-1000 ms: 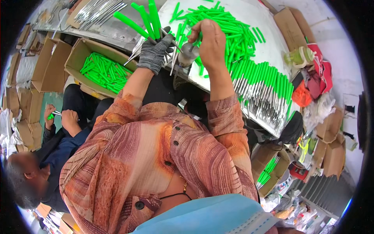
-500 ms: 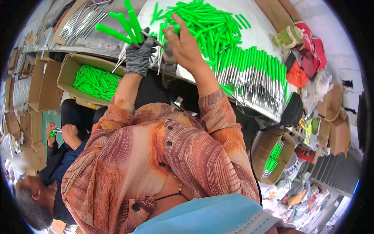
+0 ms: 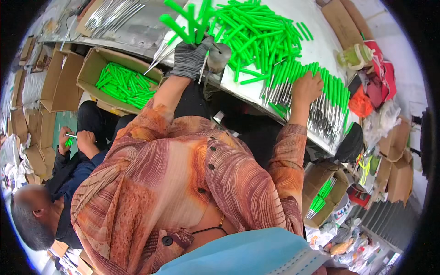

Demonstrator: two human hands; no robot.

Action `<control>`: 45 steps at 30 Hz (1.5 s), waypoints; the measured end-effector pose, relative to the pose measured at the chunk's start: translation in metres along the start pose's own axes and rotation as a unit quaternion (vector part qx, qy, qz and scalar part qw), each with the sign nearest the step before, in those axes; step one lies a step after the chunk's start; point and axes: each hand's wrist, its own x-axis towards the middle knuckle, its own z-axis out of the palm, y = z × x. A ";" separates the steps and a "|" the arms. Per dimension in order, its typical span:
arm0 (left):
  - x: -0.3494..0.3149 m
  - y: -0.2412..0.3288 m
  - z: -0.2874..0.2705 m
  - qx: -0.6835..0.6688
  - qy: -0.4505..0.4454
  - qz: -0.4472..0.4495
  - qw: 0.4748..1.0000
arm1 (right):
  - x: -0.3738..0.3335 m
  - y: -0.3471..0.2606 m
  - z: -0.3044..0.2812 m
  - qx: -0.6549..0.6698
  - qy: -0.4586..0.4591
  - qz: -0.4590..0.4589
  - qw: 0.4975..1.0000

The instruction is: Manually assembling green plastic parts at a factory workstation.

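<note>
My left hand (image 3: 190, 59), in a grey knitted glove, is closed round several slim metal rods with green handles (image 3: 188, 23). Their handles stick up above the fist and thin metal shafts come out below it. Beside it, at the table edge, is a rounded grey metal fixture (image 3: 219, 57). My bare right hand (image 3: 307, 88) rests on a row of green-handled metal rods (image 3: 332, 94) laid side by side, fingers curled down among the handles. What lies in its fingertips is hidden. Past the left hand spreads a heap of loose green handles (image 3: 261, 34) on the white tabletop (image 3: 293, 13).
On the left stands a cardboard box (image 3: 85, 80) of green handles, with bare metal rods (image 3: 114, 18) on the table behind. Another person (image 3: 82, 142) sits at the left, hands on a rod. A box (image 3: 337, 201) of green-handled rods is at the lower right.
My right hand has left the left hand's side and moved right, down onto the row of rods. My left hand keeps its bundle; the whole view has shifted slightly.
</note>
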 end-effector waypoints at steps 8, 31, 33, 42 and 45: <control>-0.006 -0.004 -0.002 0.403 -0.134 0.296 0.856 | 0.023 -0.073 -0.080 0.432 0.157 -0.152 0.875; 0.002 0.021 -0.022 -0.007 -0.019 -0.092 0.996 | -0.004 -0.177 -0.121 0.762 -0.161 -0.173 0.604; -0.001 0.020 -0.022 -0.033 -0.012 -0.082 0.996 | -0.006 -0.176 -0.127 0.773 -0.143 -0.178 0.591; -0.019 0.031 -0.017 -0.016 -0.121 -0.129 0.984 | 0.009 -0.144 -0.132 0.705 -0.015 -0.129 0.697; -0.026 0.043 -0.015 -0.074 -0.271 -0.141 0.949 | 0.015 -0.131 -0.149 0.804 -0.133 -0.088 0.572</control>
